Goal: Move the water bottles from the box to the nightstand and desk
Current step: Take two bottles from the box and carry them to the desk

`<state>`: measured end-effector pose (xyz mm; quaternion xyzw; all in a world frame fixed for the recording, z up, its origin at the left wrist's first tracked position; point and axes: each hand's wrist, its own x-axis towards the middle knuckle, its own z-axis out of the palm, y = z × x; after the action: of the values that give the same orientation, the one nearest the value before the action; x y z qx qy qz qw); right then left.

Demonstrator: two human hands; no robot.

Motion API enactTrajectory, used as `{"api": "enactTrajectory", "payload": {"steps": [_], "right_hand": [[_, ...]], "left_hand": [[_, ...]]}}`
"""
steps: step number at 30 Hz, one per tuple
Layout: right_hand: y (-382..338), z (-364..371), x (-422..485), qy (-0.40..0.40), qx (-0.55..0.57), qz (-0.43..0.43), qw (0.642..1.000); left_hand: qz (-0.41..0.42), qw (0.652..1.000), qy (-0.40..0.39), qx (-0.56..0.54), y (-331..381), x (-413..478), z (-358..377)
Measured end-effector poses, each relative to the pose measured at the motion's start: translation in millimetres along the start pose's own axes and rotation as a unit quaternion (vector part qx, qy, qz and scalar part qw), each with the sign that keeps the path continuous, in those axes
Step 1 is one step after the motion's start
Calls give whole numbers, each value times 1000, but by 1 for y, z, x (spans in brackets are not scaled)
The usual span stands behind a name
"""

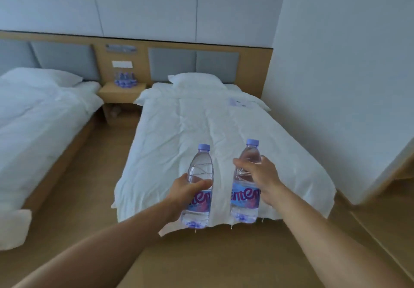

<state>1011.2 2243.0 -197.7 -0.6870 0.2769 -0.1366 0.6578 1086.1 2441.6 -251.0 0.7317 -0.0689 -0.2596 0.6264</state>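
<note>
Above the bed (179, 119), one water bottle (200, 171) is clasped upright in the left hand (184, 192), a second bottle (245, 200) in the right hand (261, 175) (ready for standing).

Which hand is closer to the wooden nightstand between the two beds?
Left. The left hand, gripping a clear plastic water bottle, is right of the nightstand; the right hand, gripping a second bottle, lies farther right.

The left hand (186, 192) holds the left bottle (199, 171) and the right hand (259, 175) holds the right bottle (245, 198), side by side over the foot of the right bed (190, 119). Behind, between it and the left bed (33, 113), the nightstand (118, 95) carries a bottle cluster (125, 79).
</note>
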Motion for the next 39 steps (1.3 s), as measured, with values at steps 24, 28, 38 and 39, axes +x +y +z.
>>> {"api": "enactTrajectory", "payload": {"steps": [24, 28, 38, 39], "right_hand": [[-48, 600, 57, -392, -76, -82, 913], [-65, 679, 66, -471, -57, -57, 878], [-86, 862, 30, -588, -61, -75, 803], [-84, 881, 21, -596, -66, -74, 797]], "left_hand": [[-16, 914, 380, -140, -49, -10, -500], [-32, 892, 430, -138, -41, -8, -558], [-29, 790, 580, -196, -53, -39, -672], [-26, 783, 588, -200, -58, -46, -686]]}}
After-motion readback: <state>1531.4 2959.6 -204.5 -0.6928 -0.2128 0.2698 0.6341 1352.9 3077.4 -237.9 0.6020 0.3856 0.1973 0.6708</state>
